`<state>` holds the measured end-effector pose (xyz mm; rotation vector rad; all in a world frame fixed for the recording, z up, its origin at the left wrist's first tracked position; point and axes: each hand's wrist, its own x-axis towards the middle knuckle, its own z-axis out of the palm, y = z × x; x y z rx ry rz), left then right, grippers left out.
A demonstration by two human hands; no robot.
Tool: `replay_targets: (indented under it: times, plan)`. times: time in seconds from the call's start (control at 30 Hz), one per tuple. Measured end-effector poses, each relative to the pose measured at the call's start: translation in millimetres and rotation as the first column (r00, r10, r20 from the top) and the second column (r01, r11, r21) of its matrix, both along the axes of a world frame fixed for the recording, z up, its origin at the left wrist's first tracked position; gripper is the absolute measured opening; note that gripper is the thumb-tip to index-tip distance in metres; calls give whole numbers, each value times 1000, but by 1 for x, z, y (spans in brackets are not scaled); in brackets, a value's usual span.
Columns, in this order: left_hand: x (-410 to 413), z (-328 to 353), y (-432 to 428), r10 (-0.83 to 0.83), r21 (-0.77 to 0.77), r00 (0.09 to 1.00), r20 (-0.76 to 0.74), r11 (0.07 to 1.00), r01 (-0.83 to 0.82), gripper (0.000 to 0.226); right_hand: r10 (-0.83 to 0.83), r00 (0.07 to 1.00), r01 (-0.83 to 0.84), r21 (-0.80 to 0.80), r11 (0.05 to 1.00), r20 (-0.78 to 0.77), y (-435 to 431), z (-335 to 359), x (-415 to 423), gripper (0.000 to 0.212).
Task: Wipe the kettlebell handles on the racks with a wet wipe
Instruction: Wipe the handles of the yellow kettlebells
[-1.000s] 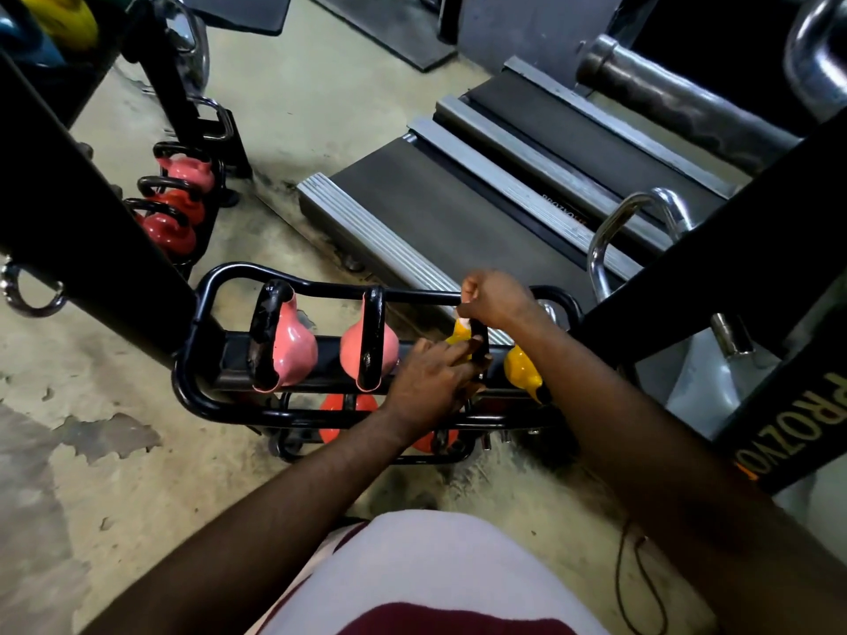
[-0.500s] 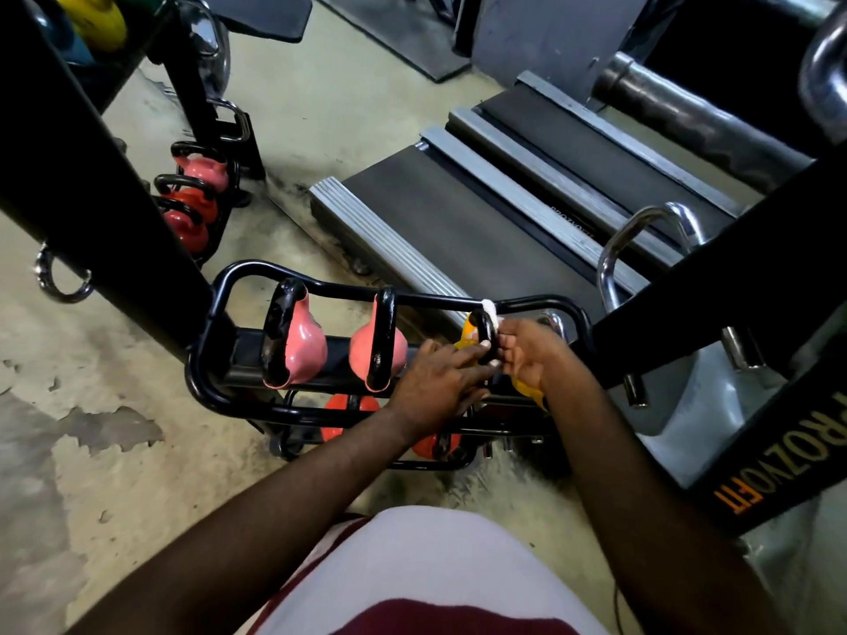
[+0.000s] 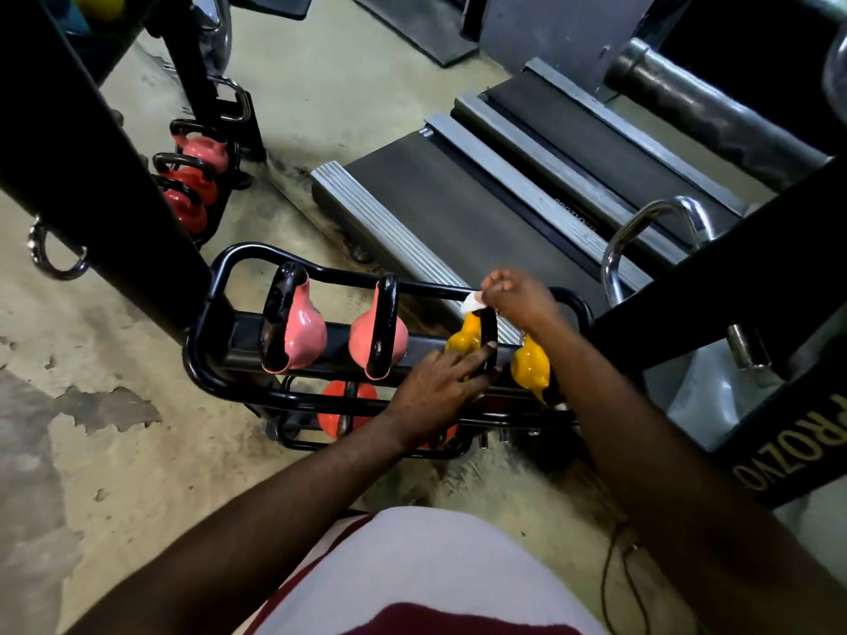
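A low black rack holds two pink kettlebells and two yellow kettlebells, all with black handles. My right hand pinches a white wet wipe against the top of the left yellow kettlebell's handle. Lower on that same handle lies my left hand, its straight fingers touching the near side and steadying the yellow kettlebell. Red kettlebells sit on the rack's lower tier, partly hidden.
A second rack with pink and red kettlebells stands at the back left. A treadmill deck lies just behind the rack. Black machine beams cross at left and right. A cable trails on the concrete floor.
My right hand has slid the wipe from the handle's side up to its top end. My left hand has stayed on the near part of the handle.
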<state>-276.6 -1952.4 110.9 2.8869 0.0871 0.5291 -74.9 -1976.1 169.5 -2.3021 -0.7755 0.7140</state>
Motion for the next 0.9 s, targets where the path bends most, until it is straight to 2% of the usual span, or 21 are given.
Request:
replay_targets:
  times: [0.03, 0.07, 0.1, 0.17, 0.23, 0.33, 0.4, 0.47, 0.53, 0.67, 0.8, 0.9]
  plan:
    - [0, 0, 0, 1, 10, 1000, 4, 1000, -1, 45, 152, 984, -140, -124, 982, 91, 10, 4, 5, 8]
    - [1, -1, -1, 2, 23, 1000, 4, 1000, -2, 45, 333, 928, -279, -283, 918, 165, 19, 11, 7, 4]
    - [2, -2, -1, 2, 39, 1000, -1, 999, -2, 45, 500, 841, -377, -438, 816, 208, 28, 18, 6, 9]
    - [2, -4, -1, 3, 56, 1000, -17, 998, -2, 47, 728, 648, -445, -664, 601, 224, 43, 30, -4, 20]
    - [2, -5, -1, 8, 46, 1000, -23, 999, -7, 48, 844, 495, -429, -787, 443, 205, 52, 37, -17, 22]
    - [-1, -9, -3, 16, 43, 1000, -26, 999, -15, 52, 933, 342, -373, -894, 247, 115, 56, 40, -36, 22]
    - [-1, -14, -5, 19, 34, 999, -41, 999, -18, 55, 959, 279, -369, -917, 152, 47, 55, 38, -45, 25]
    - [-1, -17, -5, 22, 21, 999, -46, 1000, -21, 56, 973, 231, -374, -921, 111, 23, 53, 34, -50, 25]
    - [-3, -17, -3, 28, 29, 999, -37, 999, -27, 56, 974, 217, -379, -914, 146, 66, 54, 33, -49, 24]
    - [-6, -14, -4, 34, 61, 999, 4, 998, -34, 53, 938, 266, -409, -855, 320, 223, 60, 32, -33, 17]
    - [-2, -8, -3, 33, 62, 999, 8, 998, -33, 49, 781, 525, -378, -729, 571, 339, 49, 30, -12, 12]
    - [-4, -5, 2, 41, 82, 999, 21, 996, -43, 46, 471, 801, -230, -537, 812, 369, 32, 20, -3, 16]
